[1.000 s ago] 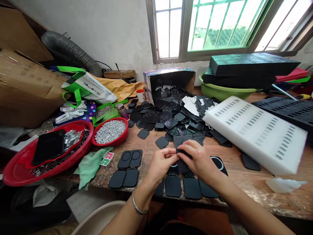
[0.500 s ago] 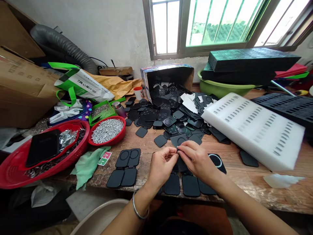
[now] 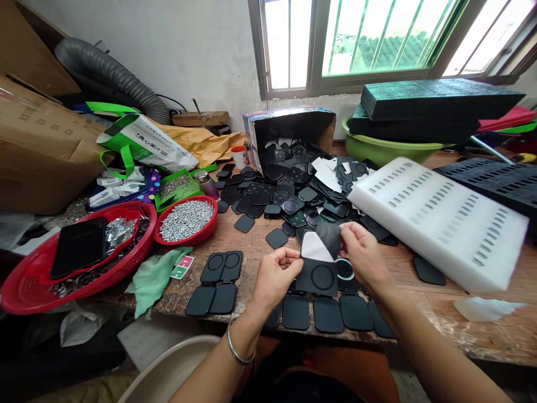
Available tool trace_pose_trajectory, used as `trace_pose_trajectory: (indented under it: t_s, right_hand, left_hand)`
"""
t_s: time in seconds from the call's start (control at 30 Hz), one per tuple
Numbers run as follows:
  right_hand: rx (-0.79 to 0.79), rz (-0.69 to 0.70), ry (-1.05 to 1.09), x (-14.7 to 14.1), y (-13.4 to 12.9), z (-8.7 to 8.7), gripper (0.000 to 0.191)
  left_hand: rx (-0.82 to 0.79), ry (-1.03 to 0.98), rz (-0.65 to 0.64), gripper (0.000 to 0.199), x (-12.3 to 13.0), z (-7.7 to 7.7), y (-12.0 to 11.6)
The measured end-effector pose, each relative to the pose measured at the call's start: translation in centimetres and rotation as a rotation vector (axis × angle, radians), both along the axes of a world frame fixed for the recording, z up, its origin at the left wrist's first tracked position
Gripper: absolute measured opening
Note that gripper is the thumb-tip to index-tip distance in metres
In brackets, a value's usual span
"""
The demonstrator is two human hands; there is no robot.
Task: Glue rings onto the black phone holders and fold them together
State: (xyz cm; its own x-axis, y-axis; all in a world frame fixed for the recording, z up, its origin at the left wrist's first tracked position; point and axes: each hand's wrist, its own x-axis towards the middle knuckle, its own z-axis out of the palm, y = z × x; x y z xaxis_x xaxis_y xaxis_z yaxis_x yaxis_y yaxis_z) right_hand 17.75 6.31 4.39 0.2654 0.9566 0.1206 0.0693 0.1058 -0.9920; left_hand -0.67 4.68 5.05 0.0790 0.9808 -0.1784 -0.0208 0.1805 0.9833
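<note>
Over the front of the bench, my left hand (image 3: 279, 274) pinches the left edge of a black sticker sheet (image 3: 308, 277) marked with a round ring. My right hand (image 3: 363, 252) grips the upper corner of a dark flap (image 3: 330, 238) of that sheet between thumb and fingers. The flap is folded back, and a white surface (image 3: 312, 246) shows beside it. Below lies a row of black rounded-square pads (image 3: 296, 312), partly hidden by the sheet. Behind my right hand sits a black pad with a pale ring (image 3: 345, 270).
A heap of black plates (image 3: 268, 193) spills from a cardboard box (image 3: 251, 134). To the left stand a red bowl of metal pins (image 3: 187, 221) and a red basket (image 3: 25, 296). White slotted foam (image 3: 440, 215) lies on the right. Four-panel black pieces (image 3: 216, 282) rest at left.
My right hand has moved right and up, away from my left, pulling the dark flap back. The ringed sheet has turned to face me and a white surface has appeared.
</note>
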Motion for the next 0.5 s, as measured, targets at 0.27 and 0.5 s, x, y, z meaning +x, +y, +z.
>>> trace_pose_trajectory:
  t_s: [0.27,0.5]
  right_hand:
    - [0.259,-0.295,0.24,1.1,-0.5,1.6,0.011]
    - [0.762,0.373,-0.698,-6.1,-6.4,1.1,0.033]
  left_hand:
    - [-0.003,-0.012,0.05,0.013,0.1,-1.9,0.9]
    - [0.028,-0.073,0.088,0.014,0.6,-3.0,1.5]
